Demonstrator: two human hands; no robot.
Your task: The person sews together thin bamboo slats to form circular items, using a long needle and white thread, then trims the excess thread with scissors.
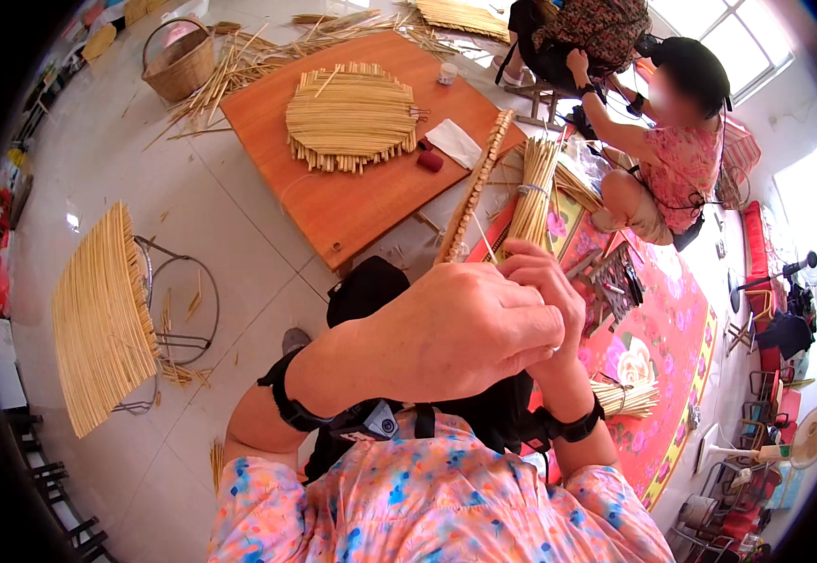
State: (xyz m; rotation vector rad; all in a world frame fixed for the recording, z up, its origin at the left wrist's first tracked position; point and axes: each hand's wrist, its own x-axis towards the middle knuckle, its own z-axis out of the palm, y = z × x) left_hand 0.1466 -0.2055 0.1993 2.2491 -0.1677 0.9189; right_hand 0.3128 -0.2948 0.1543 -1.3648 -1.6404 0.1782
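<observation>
My left hand [455, 324] is closed in a fist in front of my body, its fingers curled against my right hand; what they hold is hidden. My right hand [551, 286] is closed too, fingers bent beside the left knuckles. A pale thread [484, 236] runs down to its fingertips. Just beyond the hands stands a panel of plant stalks [476, 192], seen edge-on as a narrow strip of cut ends; its lower end disappears behind my left hand. A bundle of stalks [532, 192] lies right of it.
An orange table [268, 127] bears a round stalk mat [352, 114], a dark red thread spool [430, 161] and white paper [453, 143]. A stalk mat [104, 319] rests on a metal-framed stool [188, 338] at left. A wicker basket [180, 70] stands far left. Another person [680, 169] sits at right.
</observation>
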